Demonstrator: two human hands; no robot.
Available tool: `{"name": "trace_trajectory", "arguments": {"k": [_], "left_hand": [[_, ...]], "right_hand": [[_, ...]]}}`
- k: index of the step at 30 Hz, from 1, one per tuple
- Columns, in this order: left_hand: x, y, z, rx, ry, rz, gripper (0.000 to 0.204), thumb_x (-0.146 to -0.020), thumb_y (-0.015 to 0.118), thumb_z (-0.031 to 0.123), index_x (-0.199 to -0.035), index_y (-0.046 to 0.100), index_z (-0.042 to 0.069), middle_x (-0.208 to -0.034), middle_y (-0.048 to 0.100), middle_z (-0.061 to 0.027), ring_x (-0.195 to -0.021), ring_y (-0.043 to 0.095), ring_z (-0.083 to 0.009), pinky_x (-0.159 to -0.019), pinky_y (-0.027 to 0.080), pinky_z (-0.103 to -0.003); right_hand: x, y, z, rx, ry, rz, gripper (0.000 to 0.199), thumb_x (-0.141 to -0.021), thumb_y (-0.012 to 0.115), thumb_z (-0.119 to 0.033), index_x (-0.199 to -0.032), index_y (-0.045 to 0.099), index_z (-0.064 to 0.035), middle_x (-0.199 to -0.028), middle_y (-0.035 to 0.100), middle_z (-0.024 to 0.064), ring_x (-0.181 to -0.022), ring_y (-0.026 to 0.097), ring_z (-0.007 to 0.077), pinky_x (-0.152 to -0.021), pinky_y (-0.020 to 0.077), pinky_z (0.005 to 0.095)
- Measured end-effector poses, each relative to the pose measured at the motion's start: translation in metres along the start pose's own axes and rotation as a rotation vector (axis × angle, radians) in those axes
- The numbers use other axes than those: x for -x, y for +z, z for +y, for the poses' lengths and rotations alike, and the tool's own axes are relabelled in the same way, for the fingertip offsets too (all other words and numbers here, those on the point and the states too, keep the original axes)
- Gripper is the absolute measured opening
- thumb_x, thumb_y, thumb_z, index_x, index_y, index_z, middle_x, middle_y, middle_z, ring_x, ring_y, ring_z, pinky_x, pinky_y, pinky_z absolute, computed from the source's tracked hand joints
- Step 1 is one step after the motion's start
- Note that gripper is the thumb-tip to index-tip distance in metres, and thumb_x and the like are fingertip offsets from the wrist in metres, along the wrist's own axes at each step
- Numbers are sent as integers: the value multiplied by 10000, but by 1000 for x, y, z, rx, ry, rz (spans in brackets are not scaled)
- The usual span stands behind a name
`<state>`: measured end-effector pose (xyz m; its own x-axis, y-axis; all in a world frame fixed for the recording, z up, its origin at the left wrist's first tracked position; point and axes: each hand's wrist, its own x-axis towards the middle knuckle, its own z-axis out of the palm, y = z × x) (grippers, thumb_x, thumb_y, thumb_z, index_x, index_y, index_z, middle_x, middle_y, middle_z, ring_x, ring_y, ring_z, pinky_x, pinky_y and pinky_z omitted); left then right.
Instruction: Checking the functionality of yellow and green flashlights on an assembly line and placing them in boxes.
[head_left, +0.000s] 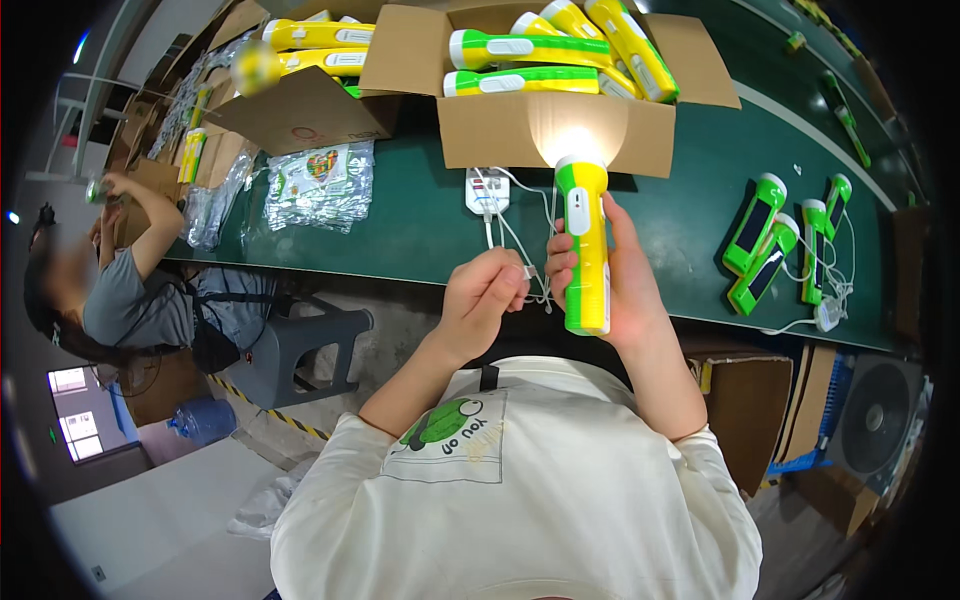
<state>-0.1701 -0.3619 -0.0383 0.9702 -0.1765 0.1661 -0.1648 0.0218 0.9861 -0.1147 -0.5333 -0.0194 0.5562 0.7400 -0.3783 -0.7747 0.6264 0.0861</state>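
We hold a yellow and green torch (586, 245) upright in our right hand (625, 290), above the near edge of the green worktop (420, 225). Its white switch panel faces us, and its lit head throws a bright spot on the cardboard box (560, 125) ahead. The right fingers are wrapped fully around the lower body of the torch. Our left hand (482, 300) sits just beside it, fingers closed, pinching a thin white cable (515, 240) that runs to a white charger (487, 190).
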Motion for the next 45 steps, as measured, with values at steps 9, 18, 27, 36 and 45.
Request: {"name": "trace_trajectory", "arguments": {"k": [9, 18, 27, 36, 45], "left_hand": [[-10, 17, 5, -171, 17, 129, 293, -904, 567, 285, -932, 405, 42, -775, 450, -23, -605, 407, -76, -554, 388, -212], [-26, 33, -9, 332, -104, 96, 380, -823, 678, 77, -946, 319, 60, -887, 342, -20, -807, 392, -73, -693, 414, -188], [-25, 32, 1, 371, -135, 78, 342, -786, 651, 29, -966, 362, 58, -917, 394, -38, -847, 438, -83, -777, 416, -218], [-27, 5, -4, 715, -100, 102, 133, -775, 392, 84, -892, 330, 96, -1010, 526, -168, -952, 560, -214, -828, 454, -324], [-26, 7, -7, 630, -77, 180, 140, -809, 393, 32, -901, 336, 120, -943, 532, -128, -864, 540, -175, -772, 426, -287]], "right_hand": [[-6, 5, 18, 412, -637, 108, 474, -929, 398, -468, -1139, 429, -43, -883, 537, 94, -789, 538, 189, -742, 456, 333], [-13, -17, 37, 750, -1189, -60, 462, -953, 451, -354, -1280, 317, -56, -1059, 496, 116, -985, 505, 206, -901, 408, 353], [-4, -16, 43, 803, -1223, -57, 585, -888, 565, -294, -1340, 292, -42, -1108, 483, 118, -1028, 495, 226, -927, 394, 376], [11, 33, 26, 465, -1105, -33, 515, -962, 438, -325, -1359, 260, -49, -1085, 457, 82, -1050, 462, 198, -1030, 330, 489], [17, 31, 28, 452, -1156, -8, 507, -965, 427, -330, -1369, 235, -91, -1143, 437, 88, -1120, 449, 220, -1030, 330, 478]]}}
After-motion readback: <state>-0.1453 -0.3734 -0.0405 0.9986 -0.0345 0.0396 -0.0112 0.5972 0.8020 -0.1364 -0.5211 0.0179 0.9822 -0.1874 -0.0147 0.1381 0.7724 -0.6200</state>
